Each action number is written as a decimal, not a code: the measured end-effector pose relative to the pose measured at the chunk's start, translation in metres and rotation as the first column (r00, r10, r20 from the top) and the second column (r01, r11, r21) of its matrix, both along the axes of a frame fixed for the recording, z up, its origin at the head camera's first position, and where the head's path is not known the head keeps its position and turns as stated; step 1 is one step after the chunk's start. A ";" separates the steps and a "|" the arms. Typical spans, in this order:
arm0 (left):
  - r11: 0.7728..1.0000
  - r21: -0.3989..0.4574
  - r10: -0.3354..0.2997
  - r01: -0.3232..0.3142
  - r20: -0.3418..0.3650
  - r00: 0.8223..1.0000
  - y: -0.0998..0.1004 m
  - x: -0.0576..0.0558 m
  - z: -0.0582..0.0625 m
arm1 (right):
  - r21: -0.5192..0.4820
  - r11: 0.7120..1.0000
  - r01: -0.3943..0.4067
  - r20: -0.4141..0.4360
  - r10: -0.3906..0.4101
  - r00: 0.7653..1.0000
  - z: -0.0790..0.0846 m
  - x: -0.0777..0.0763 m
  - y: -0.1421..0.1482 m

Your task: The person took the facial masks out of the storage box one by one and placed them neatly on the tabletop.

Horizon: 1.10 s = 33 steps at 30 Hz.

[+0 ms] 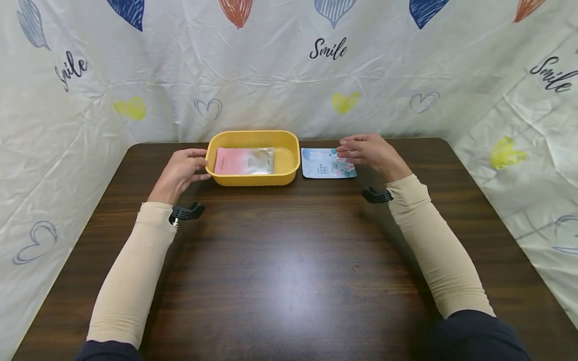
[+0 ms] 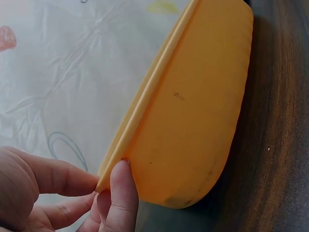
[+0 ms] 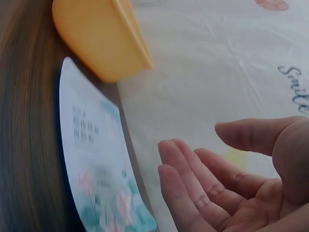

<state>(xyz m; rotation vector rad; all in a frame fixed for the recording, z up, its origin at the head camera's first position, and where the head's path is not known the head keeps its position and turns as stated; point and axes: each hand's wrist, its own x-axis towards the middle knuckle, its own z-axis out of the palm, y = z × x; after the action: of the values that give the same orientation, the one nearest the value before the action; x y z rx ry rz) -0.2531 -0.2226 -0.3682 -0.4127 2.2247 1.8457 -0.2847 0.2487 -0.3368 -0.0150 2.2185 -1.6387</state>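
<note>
My left hand [image 1: 181,168] is at the left end of a yellow plastic basket [image 1: 289,179], and its thumb and fingers pinch the rim [image 2: 140,108] there. Inside the basket lies a flat packet [image 1: 239,161], pink at one end and silvery at the other. To the right of the basket, a light blue packet [image 1: 321,164] with printed text and flowers lies flat on the table. Above its right end hovers my right hand [image 1: 371,153], fingers loosely bent and thumb apart. In the right wrist view nothing is between the fingers of this hand [image 3: 241,193].
The dark wooden table [image 1: 289,240] extends toward me. Its back edge meets a white cloth [image 1: 271,65] printed with leaves, hearts and "Smile"; the cloth also hangs at both sides. Each wrist wears a black band [image 1: 186,211].
</note>
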 end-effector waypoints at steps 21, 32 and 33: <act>1.000 -0.024 0.003 -0.003 0.004 1.000 0.001 0.001 0.002 | -0.170 0.985 -0.035 0.034 0.042 0.999 0.006 -0.006 -0.063; 1.000 -0.023 0.006 -0.006 0.007 1.000 0.001 0.000 0.001 | -0.245 0.967 -0.073 0.039 0.085 0.996 0.014 -0.010 -0.098; 1.000 -0.021 0.005 -0.005 0.006 1.000 0.001 0.000 0.001 | -0.246 0.966 -0.080 0.035 0.092 0.995 0.014 -0.010 -0.100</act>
<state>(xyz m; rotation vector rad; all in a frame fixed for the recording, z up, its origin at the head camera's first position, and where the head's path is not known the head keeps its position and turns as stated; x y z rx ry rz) -0.2527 -0.2218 -0.3667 -0.4272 2.2430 1.8230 -0.2948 0.1482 -0.3226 -0.1366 1.9414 -1.8340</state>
